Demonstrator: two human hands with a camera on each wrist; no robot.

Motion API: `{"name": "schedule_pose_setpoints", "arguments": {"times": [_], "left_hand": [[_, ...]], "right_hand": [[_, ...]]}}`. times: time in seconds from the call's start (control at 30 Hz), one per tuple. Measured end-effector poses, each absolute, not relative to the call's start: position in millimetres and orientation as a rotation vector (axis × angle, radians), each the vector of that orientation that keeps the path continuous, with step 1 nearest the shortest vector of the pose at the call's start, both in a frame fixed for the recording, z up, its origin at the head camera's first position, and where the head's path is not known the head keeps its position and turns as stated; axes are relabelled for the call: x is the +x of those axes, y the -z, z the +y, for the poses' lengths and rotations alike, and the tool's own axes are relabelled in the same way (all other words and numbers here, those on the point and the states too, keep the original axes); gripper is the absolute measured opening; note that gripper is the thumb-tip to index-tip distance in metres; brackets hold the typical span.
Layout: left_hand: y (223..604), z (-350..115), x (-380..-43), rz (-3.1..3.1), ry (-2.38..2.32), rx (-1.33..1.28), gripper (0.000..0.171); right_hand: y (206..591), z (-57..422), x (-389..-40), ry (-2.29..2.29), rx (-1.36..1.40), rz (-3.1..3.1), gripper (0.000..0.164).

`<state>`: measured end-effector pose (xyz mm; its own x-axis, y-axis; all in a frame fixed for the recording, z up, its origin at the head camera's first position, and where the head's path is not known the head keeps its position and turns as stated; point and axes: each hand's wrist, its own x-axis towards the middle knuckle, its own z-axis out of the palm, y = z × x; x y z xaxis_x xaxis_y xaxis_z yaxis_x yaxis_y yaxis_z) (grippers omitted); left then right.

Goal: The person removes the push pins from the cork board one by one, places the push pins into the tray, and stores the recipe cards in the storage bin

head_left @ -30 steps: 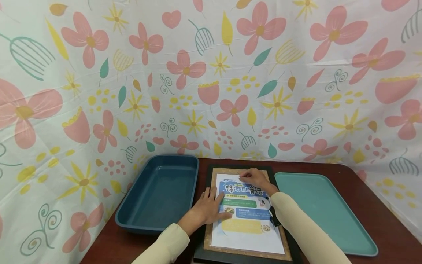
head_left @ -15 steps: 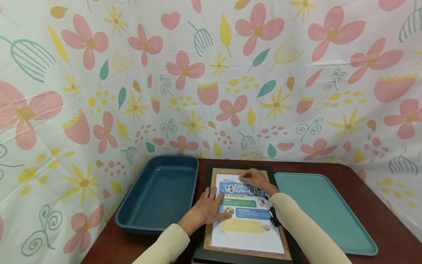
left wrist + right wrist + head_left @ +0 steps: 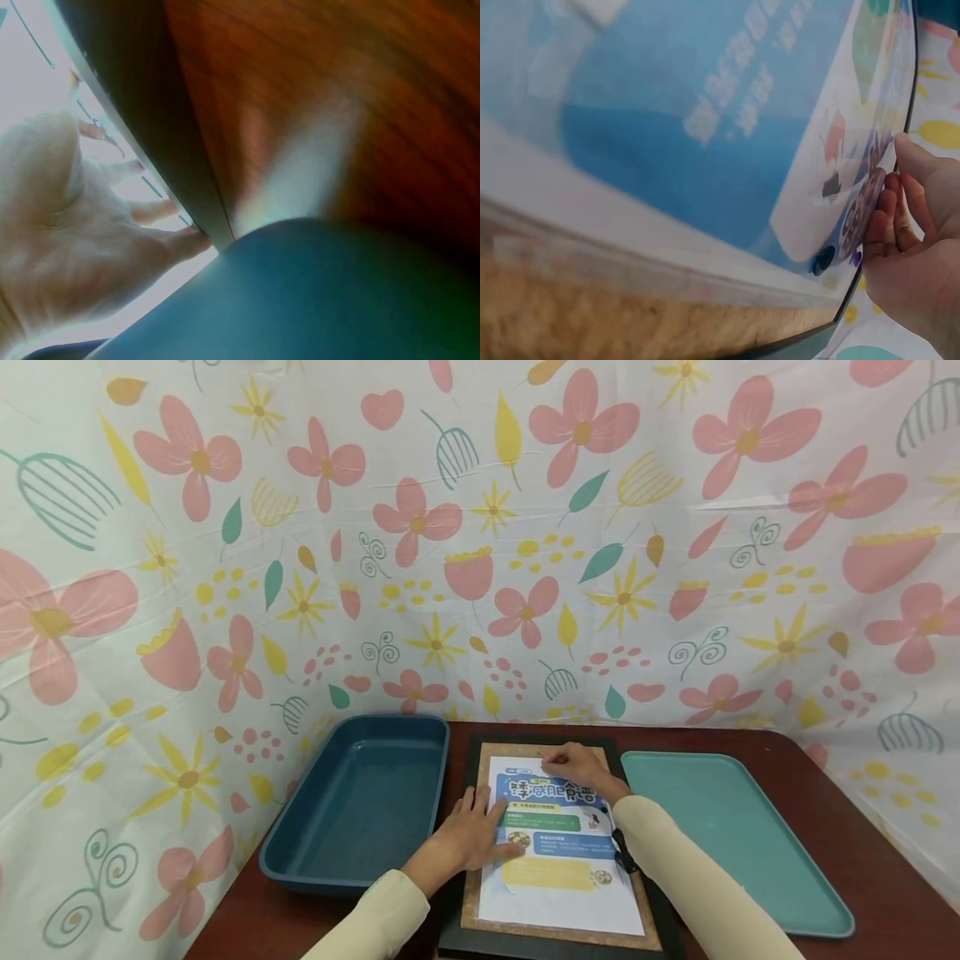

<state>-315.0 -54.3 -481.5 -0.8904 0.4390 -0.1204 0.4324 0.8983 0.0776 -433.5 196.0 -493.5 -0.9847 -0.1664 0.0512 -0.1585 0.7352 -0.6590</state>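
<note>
A printed poster sheet point(image 3: 558, 902) with blue, green and yellow blocks lies on a cork board point(image 3: 471, 906) with a black frame point(image 3: 457, 935). My left hand point(image 3: 472, 835) rests flat on the poster's left side, fingers spread; the left wrist view shows its palm side point(image 3: 60, 217) beside the frame's dark edge. At the poster's top edge my right hand point(image 3: 585, 766) has its fingers bent and bunched together, thumb and fingertips right at the paper. In the right wrist view thumb and curled fingers point(image 3: 885, 225) meet the sheet's edge; I cannot tell what they pinch.
A deep dark blue tray point(image 3: 292, 852) stands left of the board. To the right lies a shallow teal tray point(image 3: 750, 843), partly under the right forearm. All stand on a reddish-brown table point(image 3: 780, 760), with a flower-patterned cloth point(image 3: 480, 568) hanging behind and beside it.
The head view has shifted very slightly. Both hands keep their places on the poster.
</note>
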Motion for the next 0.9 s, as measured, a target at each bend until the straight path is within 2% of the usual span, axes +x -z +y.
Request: {"name": "schedule_pose_setpoints", "arguments": {"times": [0.63, 0.9], "left_hand": [[480, -54, -314, 2.911, -0.091, 0.661, 0.094], [480, -54, -313, 2.915, -0.113, 0.663, 0.092]], "right_hand": [[481, 202, -426, 1.085, -0.218, 2.937, 0.012], [479, 210, -428, 1.070, -0.390, 3.027, 0.010]]}}
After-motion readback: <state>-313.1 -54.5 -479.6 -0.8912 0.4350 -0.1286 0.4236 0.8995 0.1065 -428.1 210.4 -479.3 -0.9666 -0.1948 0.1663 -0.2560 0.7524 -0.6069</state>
